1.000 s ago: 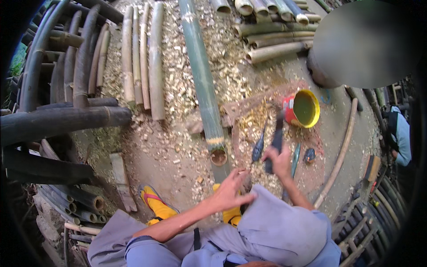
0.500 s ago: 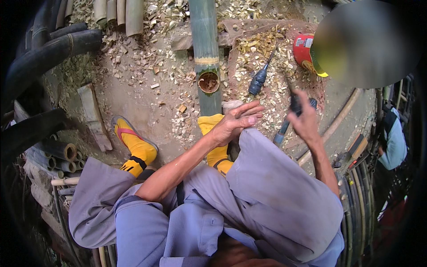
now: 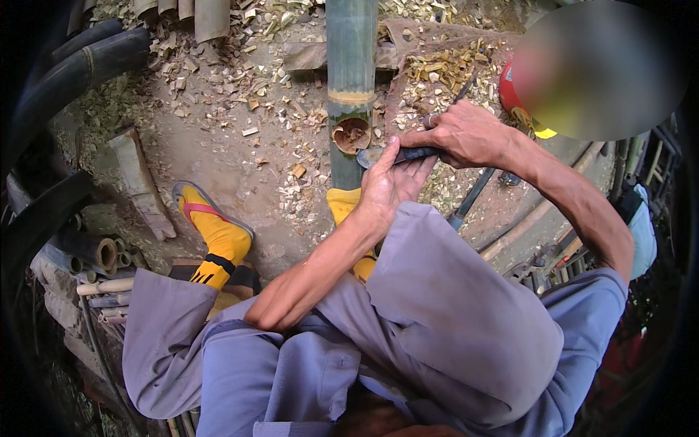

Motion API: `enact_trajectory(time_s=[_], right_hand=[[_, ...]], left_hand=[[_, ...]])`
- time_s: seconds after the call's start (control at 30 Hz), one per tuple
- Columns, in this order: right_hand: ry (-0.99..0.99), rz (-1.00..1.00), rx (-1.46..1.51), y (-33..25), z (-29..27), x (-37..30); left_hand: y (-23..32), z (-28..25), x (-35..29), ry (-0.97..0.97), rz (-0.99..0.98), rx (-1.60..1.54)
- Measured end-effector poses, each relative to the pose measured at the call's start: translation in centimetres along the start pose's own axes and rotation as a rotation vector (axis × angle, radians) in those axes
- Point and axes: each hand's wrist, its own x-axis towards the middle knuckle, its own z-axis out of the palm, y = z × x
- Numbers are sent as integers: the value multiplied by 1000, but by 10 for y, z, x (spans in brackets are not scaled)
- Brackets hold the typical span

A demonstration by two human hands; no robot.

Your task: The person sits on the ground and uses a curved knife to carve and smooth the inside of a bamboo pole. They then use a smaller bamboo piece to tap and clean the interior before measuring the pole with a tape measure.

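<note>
My right hand (image 3: 466,138) grips a short dark-handled tool with a broad metal blade (image 3: 370,156); whether it is a knife or a chisel I cannot tell. My left hand (image 3: 382,189) closes on the same tool from below, its thumb over it and its fingers under it. Just beyond the blade, a green bamboo pole (image 3: 351,62) runs away from me, with a round hole (image 3: 352,136) cut into its upper side and shavings inside. A second tool's thin dark shaft (image 3: 464,87) shows past my right hand, which hides its handle.
Wood chips (image 3: 291,131) litter the ground around the bamboo. A wooden block (image 3: 306,57) lies under the pole. To the right are a red can (image 3: 507,91) and a dark rod (image 3: 473,197). Bent dark bamboo (image 3: 80,69) and stacked tubes (image 3: 98,251) stand at left.
My right hand has come left with the dark-handled tool, and its blade now points left near the hole. My left hand has turned and taken hold of it. The view has shifted slightly.
</note>
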Motion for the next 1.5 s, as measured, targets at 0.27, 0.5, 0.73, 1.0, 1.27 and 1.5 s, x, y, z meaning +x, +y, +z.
enact_trajectory(time_s=[0.27,0.5,0.73,1.0,1.27,1.5], right_hand=[[140,158,698,-41,58,0],[262,397,1259,-115,93,20],[428,692,1151,-161,88,54],[614,611,43,-84,70,7],[82,145,-601,-38,-41,73],[143,261,-168,-9,-19,62]], left_hand=[[34,5,-16,270,-180,512],[74,-11,-16,291,-396,972],[96,-4,-17,344,-434,1472],[44,-10,9,40,-65,789],[44,-3,11,-266,104,-91],[34,-12,-24,-76,-17,467]])
